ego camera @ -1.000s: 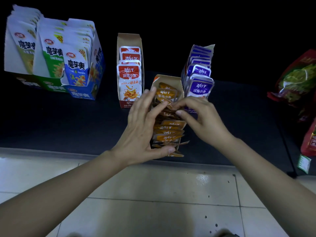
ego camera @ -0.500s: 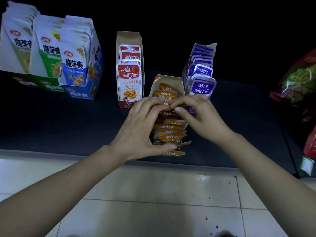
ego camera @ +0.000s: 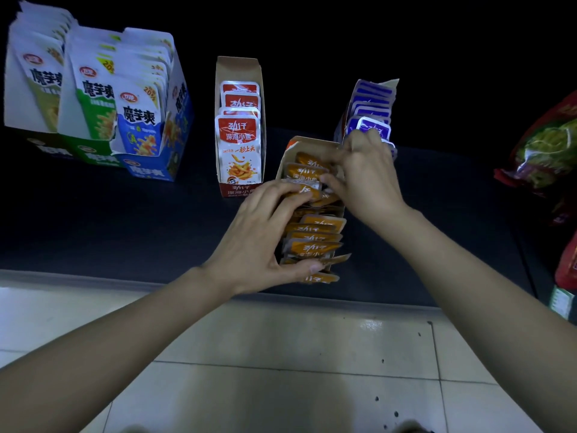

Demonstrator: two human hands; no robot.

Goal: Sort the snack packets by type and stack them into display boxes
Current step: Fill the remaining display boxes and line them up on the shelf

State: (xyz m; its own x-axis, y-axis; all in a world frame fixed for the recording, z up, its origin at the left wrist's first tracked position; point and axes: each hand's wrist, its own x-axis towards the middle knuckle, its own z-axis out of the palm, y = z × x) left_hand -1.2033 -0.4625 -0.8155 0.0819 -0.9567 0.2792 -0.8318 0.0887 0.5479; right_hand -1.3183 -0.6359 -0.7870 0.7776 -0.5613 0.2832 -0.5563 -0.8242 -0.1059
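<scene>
White snack packets (ego camera: 93, 89) fill the boxes far left, then you've got a wide bare stretch of dark worktop (ego camera: 125, 229) before the red packets (ego camera: 239, 135). Your left hand (ego camera: 262, 242) has its grip curled over the orange packets (ego camera: 312, 237) in the brown box (ego camera: 299, 143), thumb at the row's near end, right by the worktop's front edge. Your right hand (ego camera: 368, 179) pinches the back packets, kinda blurry, tight against the purple packets (ego camera: 373, 101). Bags (ego camera: 543, 151) sit well off right.

Orange packets (ego camera: 313, 237) overlapping in brown box (ego camera: 304, 144), between red packets (ego camera: 239, 142) and purple packets (ego camera: 371, 103)
</scene>
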